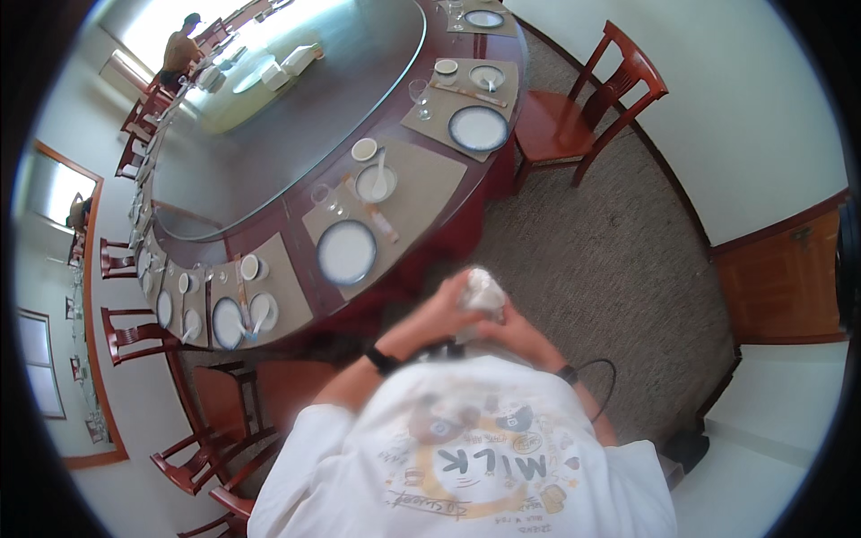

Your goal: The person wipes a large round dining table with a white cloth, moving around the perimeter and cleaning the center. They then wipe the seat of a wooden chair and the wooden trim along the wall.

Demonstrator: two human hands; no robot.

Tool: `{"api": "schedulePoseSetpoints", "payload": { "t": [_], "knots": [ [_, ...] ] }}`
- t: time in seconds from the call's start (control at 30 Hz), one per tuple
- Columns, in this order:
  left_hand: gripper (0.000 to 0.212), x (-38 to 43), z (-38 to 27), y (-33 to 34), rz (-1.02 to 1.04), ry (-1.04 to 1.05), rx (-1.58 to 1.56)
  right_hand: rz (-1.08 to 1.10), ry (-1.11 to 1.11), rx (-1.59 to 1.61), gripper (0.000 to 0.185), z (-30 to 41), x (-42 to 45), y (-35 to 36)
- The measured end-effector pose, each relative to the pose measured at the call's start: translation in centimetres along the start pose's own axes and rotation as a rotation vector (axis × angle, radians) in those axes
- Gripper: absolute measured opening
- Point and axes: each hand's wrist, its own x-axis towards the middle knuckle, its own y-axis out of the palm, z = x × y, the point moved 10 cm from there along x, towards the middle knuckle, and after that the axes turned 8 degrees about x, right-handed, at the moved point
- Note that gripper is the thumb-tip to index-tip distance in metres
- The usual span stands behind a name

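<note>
My left hand [440,309] and my right hand [514,331] hold a crumpled white bundle [483,294] between them, in front of my chest and beyond the table's edge. Whether it is cloth or paper I cannot tell. The nearest place setting lies up and to the left on a beige placemat [424,175]: a blue-rimmed plate [346,252], a small bowl [368,183] with a white spoon [381,176], a white cup [364,149], a stemmed glass [325,196] and a wrapped utensil packet [382,223].
The round table [306,249] with its glass turntable [269,155] fills the upper left, with more settings along its rim. A red wooden chair [555,124] stands at the upper right. Several chairs are at the lower left. Another person [180,50] stands at the far side. Carpet [599,269] lies to the right.
</note>
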Motion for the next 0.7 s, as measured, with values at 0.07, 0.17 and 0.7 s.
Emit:
{"api": "schedulePoseSetpoints", "payload": {
  "t": [0.07,0.17,0.7],
  "knots": [
    [0.091,3.2,2.0,-0.3,0.016,0.017,0.007,-0.051,0.043,0.037,0.102,2.3,1.0,-1.5],
    [0.095,7.8,0.4,-1.9,0.014,0.100,-0.040,-0.050,-0.039,-0.038,0.105,7.0,2.9,-3.6],
    [0.071,30.5,-6.1,-2.0,0.165,0.077,-0.236,-0.145,-0.079,0.250,0.090,18.8,8.8,-19.4]
  ]
}}
